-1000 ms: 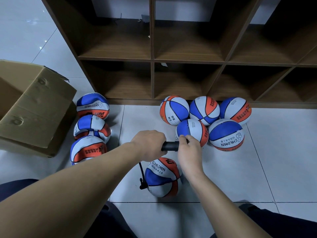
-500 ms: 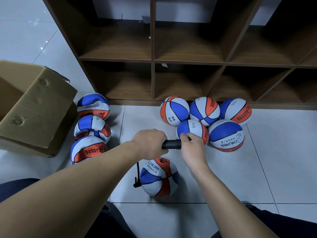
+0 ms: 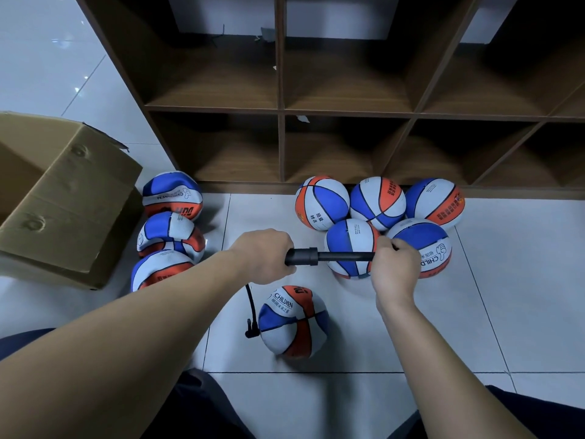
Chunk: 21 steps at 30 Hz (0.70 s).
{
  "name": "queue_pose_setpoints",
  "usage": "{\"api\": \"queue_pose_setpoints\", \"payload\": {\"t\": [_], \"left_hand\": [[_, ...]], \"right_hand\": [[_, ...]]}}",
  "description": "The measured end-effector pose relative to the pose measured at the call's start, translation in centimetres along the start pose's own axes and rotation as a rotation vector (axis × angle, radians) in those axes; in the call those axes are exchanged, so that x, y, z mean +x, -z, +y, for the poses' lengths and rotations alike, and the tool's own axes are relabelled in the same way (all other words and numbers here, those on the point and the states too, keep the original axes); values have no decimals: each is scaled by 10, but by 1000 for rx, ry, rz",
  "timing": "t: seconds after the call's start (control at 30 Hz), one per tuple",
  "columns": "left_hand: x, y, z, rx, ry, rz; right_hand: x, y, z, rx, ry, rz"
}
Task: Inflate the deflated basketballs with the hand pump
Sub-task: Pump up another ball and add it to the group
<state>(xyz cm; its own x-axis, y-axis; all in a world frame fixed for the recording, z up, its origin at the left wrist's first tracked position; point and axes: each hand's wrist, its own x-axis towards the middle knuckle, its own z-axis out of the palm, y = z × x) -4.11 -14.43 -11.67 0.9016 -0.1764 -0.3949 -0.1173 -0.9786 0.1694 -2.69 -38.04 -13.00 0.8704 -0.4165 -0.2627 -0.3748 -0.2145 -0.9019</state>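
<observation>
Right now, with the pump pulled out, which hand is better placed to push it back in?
The right hand. It grips the handle end of the extended rod, so it can drive it inward, while the left hand holds the pump barrel steady; its hose runs to the ball.

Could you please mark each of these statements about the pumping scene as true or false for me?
1. The left hand grips the pump barrel. True.
2. The pump's hose runs to the ball on the floor between the person's arms. True.
3. The pump rod is pushed fully in. False: the right hand holds the handle out, with the rod exposed.
4. The basketballs sit inside the shelf compartments. False: they lie on the floor in front of it.
5. The cardboard box stands on the right. False: it is on the left.
</observation>
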Motion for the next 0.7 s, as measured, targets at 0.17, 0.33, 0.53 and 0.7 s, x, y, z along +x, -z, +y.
{"api": "queue_pose_setpoints", "payload": {"t": [0.17, 0.33, 0.53, 0.7], "left_hand": [[-2, -2, 3, 9, -16, 22], [-1, -4, 9, 16, -27, 38], [-2, -5, 15, 29, -53, 23], [-2, -6, 20, 34, -74, 9]], "right_hand": [[-12, -13, 2, -15, 49, 19], [-22, -23, 6, -56, 49, -31], [-33, -31, 11, -124, 57, -111], [-44, -37, 13, -152, 88, -184]]}}
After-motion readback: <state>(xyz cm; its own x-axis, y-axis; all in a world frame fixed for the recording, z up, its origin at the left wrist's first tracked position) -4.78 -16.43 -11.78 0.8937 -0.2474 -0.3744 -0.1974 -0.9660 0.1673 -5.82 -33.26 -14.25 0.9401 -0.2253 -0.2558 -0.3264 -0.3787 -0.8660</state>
